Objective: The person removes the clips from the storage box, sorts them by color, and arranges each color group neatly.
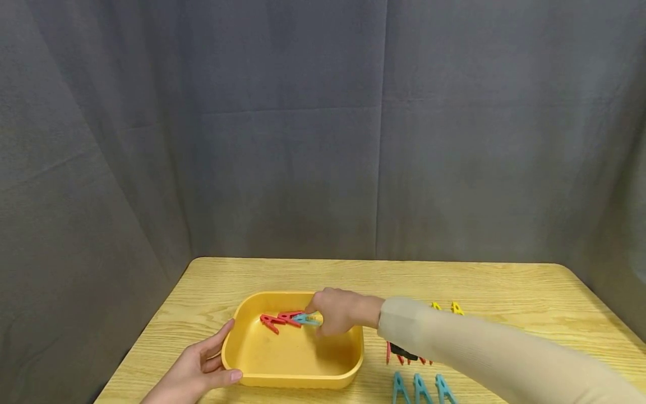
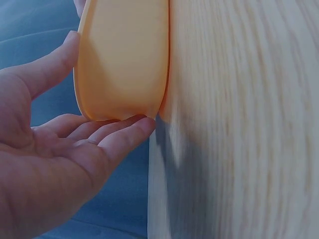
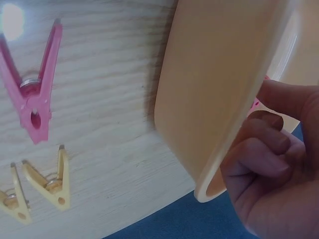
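1. We take the yellow tray (image 1: 298, 359) as our landmark; it sits on the tabletop (image 1: 504, 292), toward its near left part.
2. Our right hand (image 1: 337, 312) reaches over the tray's far right rim, fingers curled around one end of a blue clothespin (image 1: 307, 320) held just above the tray floor. The pinching fingertips are hidden behind the knuckles in the head view, and the right wrist view shows only curled fingers (image 3: 269, 159) behind the tray wall, so we cannot make out the exact grip.
3. Two red clothespins (image 1: 276, 321) lie inside the tray, just left of the blue one and touching or nearly touching it; we cannot tell which.
4. Our left hand (image 1: 199, 367) rests against the tray's near left corner, fingers straight and relaxed, thumb along the front wall, gripping nothing.
5. Right of the tray, the beige sleeve (image 1: 484, 348) covers most of a row of red pegs (image 1: 398, 356). Three blue pegs (image 1: 423, 388) nearer us are cut off by the picture's edge, and two yellow pegs (image 1: 446, 307) lie beyond the sleeve.
6. The tabletop is pale wood grain with rounded corners; a grey curtain (image 1: 303, 140) hangs behind it and at both sides.
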`<state>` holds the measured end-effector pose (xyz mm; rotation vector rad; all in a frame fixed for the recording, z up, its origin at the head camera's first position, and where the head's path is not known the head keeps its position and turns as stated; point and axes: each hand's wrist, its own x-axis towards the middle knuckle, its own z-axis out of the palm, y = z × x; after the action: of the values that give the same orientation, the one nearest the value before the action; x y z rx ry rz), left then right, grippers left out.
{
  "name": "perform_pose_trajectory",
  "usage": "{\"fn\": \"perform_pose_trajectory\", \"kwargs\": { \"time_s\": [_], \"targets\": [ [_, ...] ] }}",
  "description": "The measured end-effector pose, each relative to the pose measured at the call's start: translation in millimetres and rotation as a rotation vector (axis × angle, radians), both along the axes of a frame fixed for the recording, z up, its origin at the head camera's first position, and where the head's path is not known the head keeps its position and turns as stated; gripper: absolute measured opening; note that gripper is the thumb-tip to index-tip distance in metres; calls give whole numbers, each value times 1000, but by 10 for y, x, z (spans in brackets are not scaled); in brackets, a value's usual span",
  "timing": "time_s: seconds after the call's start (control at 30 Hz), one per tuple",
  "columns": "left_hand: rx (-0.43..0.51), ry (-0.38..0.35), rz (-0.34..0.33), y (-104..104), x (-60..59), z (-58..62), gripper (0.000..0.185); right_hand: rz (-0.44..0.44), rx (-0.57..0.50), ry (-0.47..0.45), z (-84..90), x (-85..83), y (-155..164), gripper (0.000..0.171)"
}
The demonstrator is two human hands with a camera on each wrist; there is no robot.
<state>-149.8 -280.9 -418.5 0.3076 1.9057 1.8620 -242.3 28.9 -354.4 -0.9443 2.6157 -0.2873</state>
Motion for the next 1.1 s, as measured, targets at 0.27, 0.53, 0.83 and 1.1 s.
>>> {"fn": "perform_pose_trajectory", "kwargs": {
  "time_s": [0.27, 0.53, 0.83, 1.1],
  "targets": [
    [9, -14, 4, 11, 11, 4, 99, -51, 62, 50, 7, 27, 8, 31],
    [3, -38, 22, 34, 12, 11, 101, -82, 66, 36, -2, 75, 24, 17],
    [-13, -42, 33, 66, -3, 5, 102, 27, -39, 36, -112, 42, 81, 30],
    [5, -41, 25, 79, 7, 6, 103, 17, -85, 34, -231, 24, 114, 61]
  ]
}}
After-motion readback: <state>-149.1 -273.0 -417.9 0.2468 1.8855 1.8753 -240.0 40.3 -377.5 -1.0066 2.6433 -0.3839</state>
